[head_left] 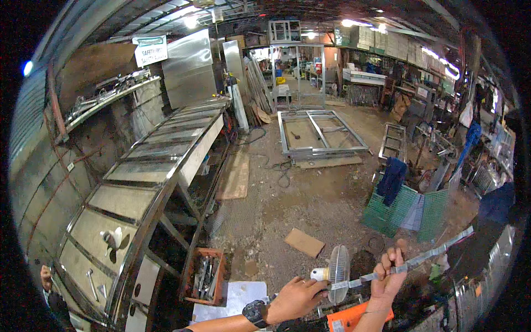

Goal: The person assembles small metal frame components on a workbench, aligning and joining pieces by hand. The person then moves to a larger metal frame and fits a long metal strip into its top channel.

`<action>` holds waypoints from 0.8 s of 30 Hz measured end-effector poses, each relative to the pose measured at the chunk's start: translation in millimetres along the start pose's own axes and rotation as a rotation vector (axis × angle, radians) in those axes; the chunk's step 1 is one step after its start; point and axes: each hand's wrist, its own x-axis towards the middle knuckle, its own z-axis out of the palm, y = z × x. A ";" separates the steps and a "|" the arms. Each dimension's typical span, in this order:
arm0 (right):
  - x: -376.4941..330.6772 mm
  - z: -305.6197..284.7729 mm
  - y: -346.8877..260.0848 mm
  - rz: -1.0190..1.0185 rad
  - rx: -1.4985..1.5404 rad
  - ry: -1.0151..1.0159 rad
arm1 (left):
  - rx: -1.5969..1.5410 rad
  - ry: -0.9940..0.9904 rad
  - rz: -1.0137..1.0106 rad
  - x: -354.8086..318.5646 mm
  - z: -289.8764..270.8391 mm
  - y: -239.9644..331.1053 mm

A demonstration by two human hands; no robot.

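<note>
A long, thin, silvery flat strip (pixel 431 254) slants up to the right across the lower right. My left hand (pixel 301 299), with a dark watch on its wrist, pinches the strip's left end. Further along, the fingers of my right hand (pixel 389 274) curl around the strip, and its far end sticks out to the right. Just behind the strip stands a small fan (pixel 338 265) with a pale round cage, close to my left fingertips. Under my right forearm lies an orange object (pixel 345 320), partly hidden by the arm.
On the left, a long metal-framed bench (pixel 105 202) bears a hammer-like tool (pixel 92 285). A person's hand (pixel 46 278) shows at the far left. An orange crate (pixel 222 271) holds metal pieces. Metal frames (pixel 285 135), cardboard (pixel 304 243) and green mesh panels (pixel 390 213) occupy the floor.
</note>
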 end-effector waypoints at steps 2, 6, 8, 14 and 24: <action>45.4 -6.5 29.6 0.043 0.008 -0.064 | -0.080 -0.070 -0.074 33.4 -3.6 -38.0; 139.5 -11.4 114.1 0.338 -0.227 0.329 | -0.045 0.188 -0.134 90.5 -24.2 -113.8; 170.5 -14.0 161.2 0.438 -0.391 0.411 | 0.105 0.304 -0.169 104.7 -49.3 -157.6; 213.6 -26.4 280.7 0.559 -0.885 -0.086 | 0.545 0.598 -0.558 103.1 -138.4 -284.1; 380.3 -163.2 498.8 0.533 -1.664 -1.023 | 0.401 0.915 -0.731 148.6 -229.7 -569.2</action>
